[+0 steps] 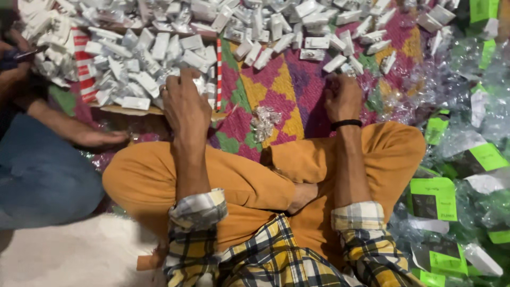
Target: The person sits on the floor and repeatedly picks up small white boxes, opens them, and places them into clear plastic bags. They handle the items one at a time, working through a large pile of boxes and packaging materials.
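I sit cross-legged in orange trousers [249, 186] on a patterned mat [276, 90]. My left hand [183, 103] reaches into the heap of small white plastic parts [143, 58] and its fingers curl among them; whether it grips one I cannot tell. My right hand [342, 98], with a black band at the wrist, is closed into a loose fist on the mat by scattered white parts [340, 61]; its contents are hidden. A crumpled clear wrapper [264, 122] lies on the mat between my hands.
Green-and-black cards in clear plastic packaging [457, 180] pile up at the right. Another person in blue [42, 175] sits at the left, a bare foot [101, 139] beside my knee. A red-and-white striped cardboard sheet [85, 74] lies under the left heap.
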